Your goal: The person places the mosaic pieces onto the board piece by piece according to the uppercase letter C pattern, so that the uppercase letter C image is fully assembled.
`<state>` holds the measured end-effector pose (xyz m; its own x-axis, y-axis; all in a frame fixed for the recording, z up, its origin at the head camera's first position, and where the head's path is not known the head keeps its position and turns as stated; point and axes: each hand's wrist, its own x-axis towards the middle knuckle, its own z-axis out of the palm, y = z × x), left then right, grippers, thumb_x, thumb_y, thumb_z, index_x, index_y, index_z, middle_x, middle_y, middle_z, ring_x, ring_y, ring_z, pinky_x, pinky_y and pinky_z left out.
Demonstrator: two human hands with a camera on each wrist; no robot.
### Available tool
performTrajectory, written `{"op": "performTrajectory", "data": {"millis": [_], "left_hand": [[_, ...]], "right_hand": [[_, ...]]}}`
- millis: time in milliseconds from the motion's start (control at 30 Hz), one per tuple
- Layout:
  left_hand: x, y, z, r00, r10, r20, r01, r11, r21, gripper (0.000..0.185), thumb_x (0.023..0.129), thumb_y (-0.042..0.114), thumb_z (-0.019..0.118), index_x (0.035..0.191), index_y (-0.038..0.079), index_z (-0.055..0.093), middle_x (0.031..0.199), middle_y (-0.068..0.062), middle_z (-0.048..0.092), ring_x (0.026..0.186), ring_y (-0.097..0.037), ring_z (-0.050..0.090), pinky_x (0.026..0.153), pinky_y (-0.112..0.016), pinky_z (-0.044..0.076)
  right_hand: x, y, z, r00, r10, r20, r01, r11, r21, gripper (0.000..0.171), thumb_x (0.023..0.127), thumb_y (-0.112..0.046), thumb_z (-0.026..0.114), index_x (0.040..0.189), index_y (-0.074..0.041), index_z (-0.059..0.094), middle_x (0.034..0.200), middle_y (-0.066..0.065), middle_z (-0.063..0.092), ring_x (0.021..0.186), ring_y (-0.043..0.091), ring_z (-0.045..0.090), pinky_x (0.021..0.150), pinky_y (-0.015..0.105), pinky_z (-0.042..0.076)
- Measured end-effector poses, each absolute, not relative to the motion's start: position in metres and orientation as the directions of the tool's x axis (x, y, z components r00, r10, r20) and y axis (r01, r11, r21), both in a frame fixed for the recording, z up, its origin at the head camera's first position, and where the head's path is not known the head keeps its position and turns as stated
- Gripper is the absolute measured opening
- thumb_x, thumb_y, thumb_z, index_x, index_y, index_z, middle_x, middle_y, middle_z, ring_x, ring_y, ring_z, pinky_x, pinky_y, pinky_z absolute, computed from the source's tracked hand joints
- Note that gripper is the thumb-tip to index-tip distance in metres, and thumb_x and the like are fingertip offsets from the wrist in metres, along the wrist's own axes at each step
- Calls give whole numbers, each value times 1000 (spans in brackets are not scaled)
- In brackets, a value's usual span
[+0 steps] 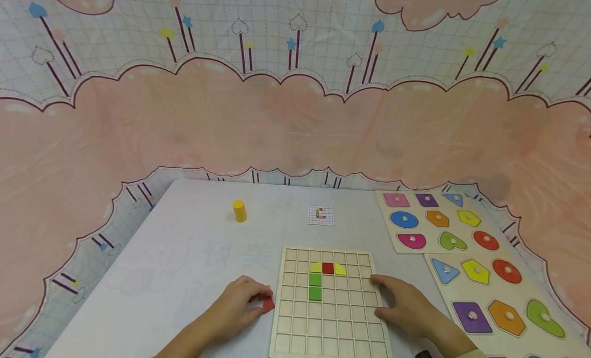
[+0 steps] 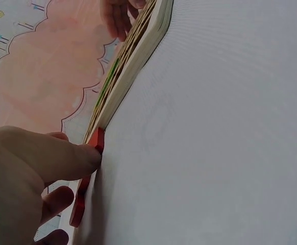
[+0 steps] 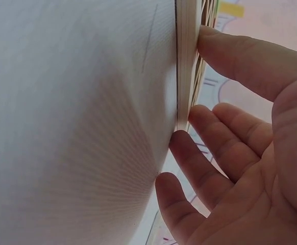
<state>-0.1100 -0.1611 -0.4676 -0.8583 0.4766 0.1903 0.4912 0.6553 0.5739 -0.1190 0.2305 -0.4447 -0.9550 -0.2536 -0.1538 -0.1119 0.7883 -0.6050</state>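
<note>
A wooden grid board [image 1: 330, 327] lies at the table's near edge. In its upper rows sit a red square [image 1: 328, 268] between two yellow quarter pieces, with two green squares [image 1: 315, 286] below them. My left hand [image 1: 255, 300] pinches a flat red piece [image 1: 268, 304] on the table just left of the board; in the left wrist view the thumb [image 2: 82, 155] presses the red piece [image 2: 90, 168] beside the board's edge [image 2: 138, 51]. My right hand [image 1: 379, 297] rests with relaxed fingers [image 3: 209, 127] against the board's right edge [image 3: 187, 61].
A yellow cylinder [image 1: 239, 211] stands at the back left of the table. A small pattern card [image 1: 320, 215] lies behind the grid board. Two shape puzzle boards [image 1: 434, 222] [image 1: 496, 296] with knobbed coloured pieces lie along the right side.
</note>
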Motion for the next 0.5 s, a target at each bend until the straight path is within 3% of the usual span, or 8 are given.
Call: {"op": "performTrajectory", "data": {"millis": [500], "left_hand": [[-109,-157,-471,-851,469,234,513,655,554,25,80,8,82,99,21,71,98,19,61,96,-8,52,86,-34,45]], "right_hand": [[-118,230,-446,-959,-249,-137,-116,785,-609,66,78,-20,85,136,-6,59,140,14,57,134,42,44,108,60,32]]}}
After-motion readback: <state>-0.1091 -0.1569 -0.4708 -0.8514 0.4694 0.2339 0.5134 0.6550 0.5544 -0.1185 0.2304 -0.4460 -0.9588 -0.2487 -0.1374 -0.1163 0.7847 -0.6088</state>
